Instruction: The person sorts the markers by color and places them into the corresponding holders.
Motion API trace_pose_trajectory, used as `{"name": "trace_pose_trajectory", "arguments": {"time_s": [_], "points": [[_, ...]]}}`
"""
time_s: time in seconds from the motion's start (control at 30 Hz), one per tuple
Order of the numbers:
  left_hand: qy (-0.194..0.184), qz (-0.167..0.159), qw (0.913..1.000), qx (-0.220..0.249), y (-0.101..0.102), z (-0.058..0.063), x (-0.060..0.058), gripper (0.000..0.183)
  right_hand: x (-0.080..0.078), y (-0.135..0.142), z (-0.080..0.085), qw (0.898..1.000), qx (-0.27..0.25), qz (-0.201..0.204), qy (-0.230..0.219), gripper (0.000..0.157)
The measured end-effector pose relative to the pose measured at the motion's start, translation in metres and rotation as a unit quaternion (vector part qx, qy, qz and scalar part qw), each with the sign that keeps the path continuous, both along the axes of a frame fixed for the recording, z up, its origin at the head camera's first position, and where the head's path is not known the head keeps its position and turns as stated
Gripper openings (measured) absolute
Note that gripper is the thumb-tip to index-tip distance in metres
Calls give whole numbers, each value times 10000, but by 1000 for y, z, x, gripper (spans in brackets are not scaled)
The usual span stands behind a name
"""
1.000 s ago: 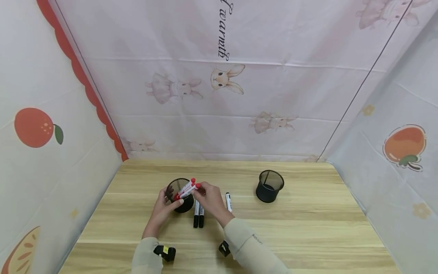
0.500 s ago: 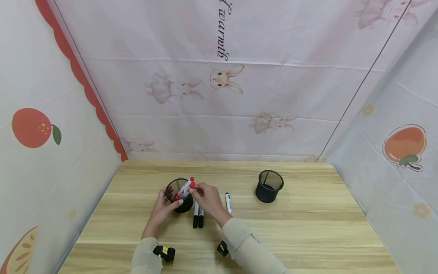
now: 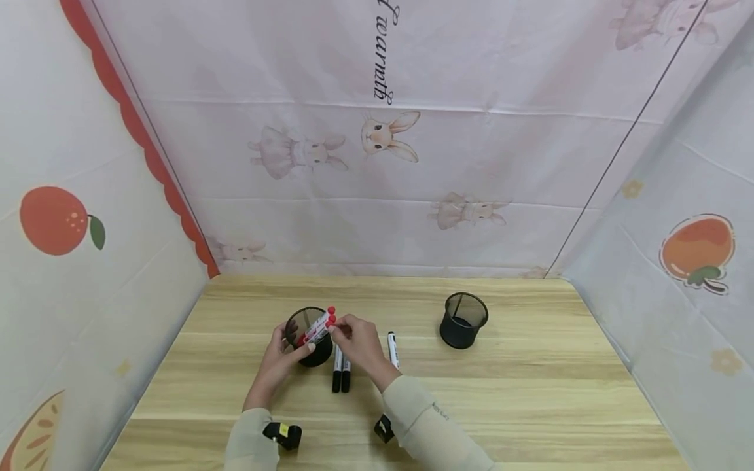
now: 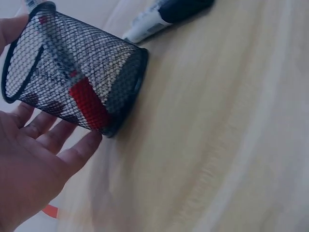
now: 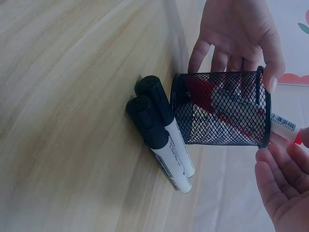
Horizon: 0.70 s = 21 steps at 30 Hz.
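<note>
My left hand holds a black mesh pen cup by its side, thumb at the rim and fingers spread along the wall. Red-capped whiteboard markers lean inside it, their red ends sticking out over the rim towards the right. Seen through the mesh in the left wrist view, a red cap lies down near the cup's base. At the rim, my right hand pinches the red end of a marker between thumb and fingers. Two black-capped markers lie side by side on the table, close by the cup.
Another black mesh cup stands upright at the back right of the wooden table. A third black-ended marker lies just right of my right hand. Printed cloth walls enclose the table's back and sides.
My right hand has moved slightly left towards the cup, and the red marker it pinches has slid further in. My left hand and the cup have stayed in place.
</note>
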<state>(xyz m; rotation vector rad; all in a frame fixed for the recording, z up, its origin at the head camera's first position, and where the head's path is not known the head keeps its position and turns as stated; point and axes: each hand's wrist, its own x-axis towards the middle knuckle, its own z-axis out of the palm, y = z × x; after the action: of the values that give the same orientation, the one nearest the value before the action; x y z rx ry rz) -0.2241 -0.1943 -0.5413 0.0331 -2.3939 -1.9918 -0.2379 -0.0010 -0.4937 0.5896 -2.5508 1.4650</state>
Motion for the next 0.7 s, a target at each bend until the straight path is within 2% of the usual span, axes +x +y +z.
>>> {"name": "trace_pose_trajectory", "arguments": {"time_s": [0.2,0.27,0.37,0.47,0.5,0.6,0.7], "points": [[-80,6,10000,-46,2,4,1,77,6,6,6,9994,212,-65,-284,22],[76,20,10000,53,3,0,-1,76,6,7,8,9993,244,-63,-276,24],[224,127,9996,95,6,1,-1,75,7,8,10,9983,433,27,-394,27],[153,365,9992,-79,8,1,3,78,10,10,13,9934,1005,219,-511,34],[-2,481,9987,-177,9,6,6,80,11,11,15,9901,1258,292,-542,38],[-200,653,9971,-344,8,9,12,85,14,15,19,9785,1943,499,-482,46],[-317,715,9956,-510,7,11,17,88,15,20,24,9678,2390,662,-422,51]]}}
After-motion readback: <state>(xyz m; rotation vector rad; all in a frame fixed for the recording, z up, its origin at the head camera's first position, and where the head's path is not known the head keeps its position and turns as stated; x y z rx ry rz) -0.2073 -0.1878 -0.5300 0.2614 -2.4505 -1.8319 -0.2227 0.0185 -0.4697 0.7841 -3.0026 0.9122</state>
